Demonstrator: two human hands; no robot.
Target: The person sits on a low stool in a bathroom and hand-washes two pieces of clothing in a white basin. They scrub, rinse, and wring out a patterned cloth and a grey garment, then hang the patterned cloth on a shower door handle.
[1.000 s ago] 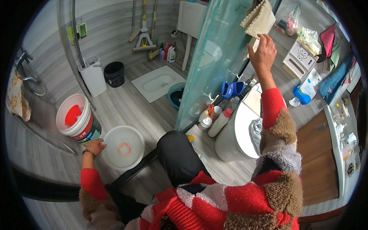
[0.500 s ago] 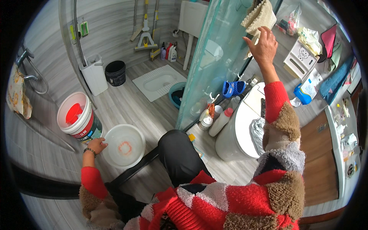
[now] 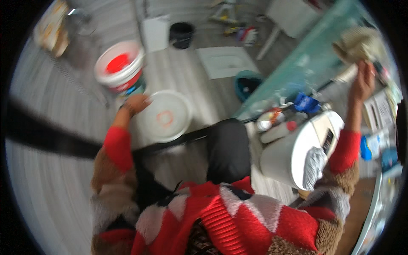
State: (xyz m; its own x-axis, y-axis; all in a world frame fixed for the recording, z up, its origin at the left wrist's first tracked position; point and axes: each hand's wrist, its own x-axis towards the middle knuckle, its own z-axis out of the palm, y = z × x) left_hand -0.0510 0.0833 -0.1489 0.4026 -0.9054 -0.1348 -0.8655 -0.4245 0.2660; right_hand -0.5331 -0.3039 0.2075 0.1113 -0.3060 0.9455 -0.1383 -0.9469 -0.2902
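Note:
My left hand (image 3: 138,103) is at the left rim of a round white basin (image 3: 178,121) with an orange ring at its bottom. Its fingers look bunched on that rim, though motion blurs them. Beside it stands a white bucket (image 3: 102,71) with a red dipper (image 3: 117,63) inside. Far to the right, my right hand (image 3: 362,83) is raised, its fingers pressed together on the lower end of a beige towel (image 3: 357,42). The towel hangs by the top of the glass panel (image 3: 297,55).
A white washing machine (image 3: 282,163) with a grey cloth (image 3: 314,165) on top stands at my right. Bottles (image 3: 272,134) and a blue plastic basket (image 3: 306,103) are beside it. Ahead are a squat toilet (image 3: 225,61), a teal basin (image 3: 248,83) and a black bucket (image 3: 182,36). A dark sill (image 3: 191,138) crosses the floor.
The view has swung, so the room sits farther right and higher in the picture. My right hand's fingers, spread against the towel before, have come together at its lower end. My left hand stays by the basin's rim.

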